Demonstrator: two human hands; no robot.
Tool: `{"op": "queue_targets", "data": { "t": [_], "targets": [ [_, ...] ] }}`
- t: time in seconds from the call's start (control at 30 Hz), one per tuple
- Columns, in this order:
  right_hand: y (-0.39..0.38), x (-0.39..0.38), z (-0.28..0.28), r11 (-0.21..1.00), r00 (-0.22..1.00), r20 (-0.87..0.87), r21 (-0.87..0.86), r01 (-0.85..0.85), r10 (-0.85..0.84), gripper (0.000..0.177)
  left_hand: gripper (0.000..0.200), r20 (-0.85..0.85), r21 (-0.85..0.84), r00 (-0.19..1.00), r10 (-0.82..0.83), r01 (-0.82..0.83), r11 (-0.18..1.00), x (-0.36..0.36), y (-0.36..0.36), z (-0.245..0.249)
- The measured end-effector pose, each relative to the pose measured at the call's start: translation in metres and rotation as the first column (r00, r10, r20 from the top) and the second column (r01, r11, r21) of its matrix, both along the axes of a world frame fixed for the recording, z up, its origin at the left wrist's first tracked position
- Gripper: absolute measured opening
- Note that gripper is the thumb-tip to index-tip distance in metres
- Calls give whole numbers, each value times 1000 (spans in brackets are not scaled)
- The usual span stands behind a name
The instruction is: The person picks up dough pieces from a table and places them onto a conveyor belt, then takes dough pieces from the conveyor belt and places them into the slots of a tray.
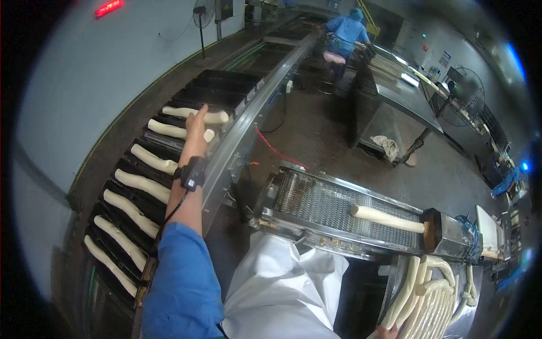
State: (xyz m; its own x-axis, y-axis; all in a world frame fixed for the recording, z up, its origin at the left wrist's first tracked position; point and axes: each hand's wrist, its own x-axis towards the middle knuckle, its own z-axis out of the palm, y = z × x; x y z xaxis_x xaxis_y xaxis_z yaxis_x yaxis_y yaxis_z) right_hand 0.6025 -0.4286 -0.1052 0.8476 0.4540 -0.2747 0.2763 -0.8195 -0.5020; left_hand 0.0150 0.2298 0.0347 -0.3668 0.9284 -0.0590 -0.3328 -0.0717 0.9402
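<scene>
Head view: looking down a dough line, my left arm is stretched out over it and the right is almost out of shot.
Left hand (196, 121): fingers straight and close together, laid flat across the middle of the top dough roll (216, 117). It's touching it, not curled round it as far as I can see.
Right hand (379, 334): just a sliver at the bottom edge, right against the pile of dough ropes (429, 299). Can't tell if it's gripping or loose.
Top dough roll: lying crosswise in a black pan (226, 85) on the long conveyor on the left, at the far end of the filled row.
Other rolls: a second roll (167, 129) sits just below the hand, and more follow one per pan down toward me.
Wrist: a black strap device (192, 174) with a cable running into the blue sleeve (180, 282).
Front: a white apron (282, 288), then a steel mesh belt (316, 203) with one dough log (387, 218) on it, its right end at the machine's mouth.
Background: a person in blue (347, 31) is at the far end beside a steel table (395, 85), with a rag (388, 146) hanging under it.
Wall: a red display (109, 7), too blurry to read.
</scene>
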Motion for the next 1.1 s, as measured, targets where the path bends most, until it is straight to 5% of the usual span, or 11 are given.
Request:
{"op": "queue_targets", "data": {
  "t": [0.23, 0.3, 0.33, 0.5, 0.67, 0.77, 0.83, 0.9, 1.0, 1.07, 1.1],
  "targets": [
    [177, -51, 92, 781, 912, -339, 624, 34, 231, 58, 99, 12, -20, 999, 49, -49, 999, -39, -21, -71],
    [235, -77, 151, 687, 894, -282, 725, -38, 347, 50, 100, 238, -63, 969, 72, -58, 996, -53, 0, -98],
    [260, -100, 185, 652, 907, -188, 749, -117, 378, 47, 100, 40, -66, 990, 134, -131, 989, -52, -7, -106],
    [378, -157, 309, 453, 766, -120, 859, -238, 632, 58, 77, 113, -151, 965, 237, -219, 964, -59, -32, -104],
    [491, -229, 367, 182, 497, -34, 950, -254, 867, 52, 65, -222, -139, 800, 558, -592, 794, -34, -80, -66],
    [538, -282, 366, -134, -17, 133, 962, -238, 991, 57, 68, -333, -70, 753, 567, -620, 781, -42, -96, -66],
    [560, -295, 340, 2, 278, 123, 912, -409, 953, 52, 68, -153, -92, 828, 540, -555, 827, -37, -124, -50],
    [582, -283, 280, 113, 367, 168, 766, -633, 915, 44, 68, -121, -105, 849, 514, -526, 844, -40, -135, -51],
    [590, -245, 146, 196, 295, 315, 311, -930, 902, 49, 70, -173, -70, 845, 506, -523, 849, -59, -145, -76],
    [569, -234, 83, 235, 129, 321, -317, -919, 938, 52, 72, -75, -31, 859, 507, -510, 859, -64, -152, -89],
    [553, -231, 59, 310, 279, 156, -230, -923, 947, 52, 72, -70, -30, 857, 511, -514, 857, -68, -158, -92]
  ]
}}
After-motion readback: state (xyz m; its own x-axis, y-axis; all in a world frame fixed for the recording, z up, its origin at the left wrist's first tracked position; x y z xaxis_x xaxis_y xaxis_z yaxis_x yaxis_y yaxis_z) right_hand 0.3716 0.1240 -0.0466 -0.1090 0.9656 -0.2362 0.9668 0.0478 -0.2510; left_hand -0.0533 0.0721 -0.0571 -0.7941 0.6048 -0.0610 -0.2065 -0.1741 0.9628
